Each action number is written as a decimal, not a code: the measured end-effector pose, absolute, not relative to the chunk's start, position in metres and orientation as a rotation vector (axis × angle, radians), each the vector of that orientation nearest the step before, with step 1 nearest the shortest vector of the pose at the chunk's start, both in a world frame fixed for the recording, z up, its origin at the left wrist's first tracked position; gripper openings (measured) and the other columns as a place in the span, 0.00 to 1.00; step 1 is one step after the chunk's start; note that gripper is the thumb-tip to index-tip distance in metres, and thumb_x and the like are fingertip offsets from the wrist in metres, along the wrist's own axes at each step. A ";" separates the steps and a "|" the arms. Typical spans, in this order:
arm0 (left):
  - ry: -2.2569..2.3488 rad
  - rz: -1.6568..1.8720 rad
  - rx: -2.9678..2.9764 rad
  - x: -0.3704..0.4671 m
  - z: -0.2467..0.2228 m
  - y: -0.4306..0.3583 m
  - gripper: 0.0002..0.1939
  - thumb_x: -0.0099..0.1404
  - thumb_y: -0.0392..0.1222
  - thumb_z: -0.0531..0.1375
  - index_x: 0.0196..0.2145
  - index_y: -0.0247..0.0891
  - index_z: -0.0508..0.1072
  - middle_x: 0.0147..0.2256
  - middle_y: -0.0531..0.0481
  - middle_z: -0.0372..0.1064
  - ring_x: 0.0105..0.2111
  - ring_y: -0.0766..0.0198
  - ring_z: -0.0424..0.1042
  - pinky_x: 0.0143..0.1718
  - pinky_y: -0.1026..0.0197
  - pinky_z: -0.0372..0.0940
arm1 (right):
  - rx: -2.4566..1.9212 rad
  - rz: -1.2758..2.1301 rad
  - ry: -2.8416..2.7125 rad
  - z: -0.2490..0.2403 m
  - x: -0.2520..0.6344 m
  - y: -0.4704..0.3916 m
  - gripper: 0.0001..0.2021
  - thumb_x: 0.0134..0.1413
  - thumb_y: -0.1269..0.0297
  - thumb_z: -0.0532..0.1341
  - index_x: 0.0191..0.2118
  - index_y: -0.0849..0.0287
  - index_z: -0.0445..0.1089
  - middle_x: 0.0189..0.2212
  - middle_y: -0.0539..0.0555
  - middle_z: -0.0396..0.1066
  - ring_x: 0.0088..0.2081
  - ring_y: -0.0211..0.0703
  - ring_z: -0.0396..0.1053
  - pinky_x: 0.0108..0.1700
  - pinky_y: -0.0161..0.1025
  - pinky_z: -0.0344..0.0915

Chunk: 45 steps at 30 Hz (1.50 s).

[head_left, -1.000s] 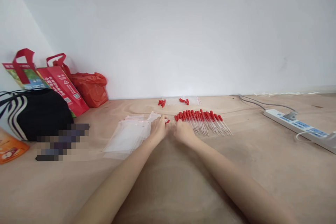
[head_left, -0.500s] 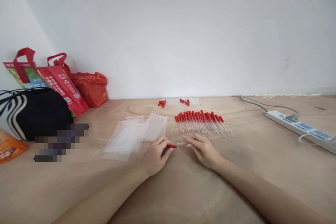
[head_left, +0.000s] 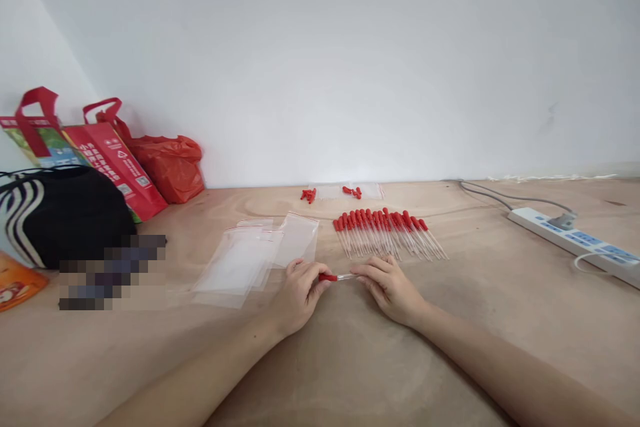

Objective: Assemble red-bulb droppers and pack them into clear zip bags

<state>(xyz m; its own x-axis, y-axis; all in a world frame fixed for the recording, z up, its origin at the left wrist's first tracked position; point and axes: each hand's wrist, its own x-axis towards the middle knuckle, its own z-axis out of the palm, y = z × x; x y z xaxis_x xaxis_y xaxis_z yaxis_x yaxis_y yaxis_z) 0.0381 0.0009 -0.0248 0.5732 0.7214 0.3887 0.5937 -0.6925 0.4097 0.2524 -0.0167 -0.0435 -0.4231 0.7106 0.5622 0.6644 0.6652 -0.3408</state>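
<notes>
On the tabletop, a row of capped droppers looks finished. Nearer than that row, the right hand pinches its fingers on a clear tube, the left hand on a red bulb; beyond it, loose bulbs remain.

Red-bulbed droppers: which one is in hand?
The dropper pinched between the left hand and right hand; the other droppers lie side by side in a row beyond the right hand.

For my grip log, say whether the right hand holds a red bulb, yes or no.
No, the red bulb is in the left hand, while the right hand holds the clear tube.
</notes>
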 end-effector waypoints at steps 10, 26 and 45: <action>0.924 0.817 2.584 0.041 -0.019 -0.003 0.10 0.65 0.37 0.48 0.35 0.40 0.68 0.32 0.53 0.70 0.33 0.66 0.68 0.48 0.54 0.46 | -0.998 0.008 -2.193 -0.042 0.252 -0.018 0.11 0.57 0.68 0.51 0.43 0.55 0.67 0.30 0.52 0.70 0.30 0.35 0.63 0.36 0.38 0.49; 0.828 0.735 2.696 0.038 -0.019 -0.004 0.11 0.64 0.40 0.50 0.30 0.39 0.71 0.28 0.53 0.72 0.29 0.68 0.69 0.49 0.55 0.44 | -0.837 -0.280 -2.240 -0.040 0.251 -0.017 0.13 0.53 0.73 0.51 0.40 0.55 0.69 0.25 0.49 0.68 0.24 0.32 0.60 0.34 0.39 0.45; 0.818 0.739 2.879 0.041 -0.022 -0.008 0.11 0.64 0.37 0.48 0.29 0.37 0.68 0.25 0.53 0.68 0.28 0.66 0.66 0.48 0.54 0.46 | -0.968 -0.161 -2.352 -0.037 0.232 -0.026 0.13 0.55 0.72 0.47 0.26 0.61 0.65 0.21 0.49 0.66 0.21 0.34 0.52 0.32 0.39 0.42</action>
<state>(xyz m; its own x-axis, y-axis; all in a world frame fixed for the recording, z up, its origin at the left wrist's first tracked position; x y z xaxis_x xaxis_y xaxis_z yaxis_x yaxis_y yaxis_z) 0.0415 -0.0083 -0.0217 0.7444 0.5092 0.4319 0.4809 -0.8576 0.1823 0.2321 -0.0258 -0.0367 -0.5651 0.6061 0.5598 0.6768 0.7286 -0.1056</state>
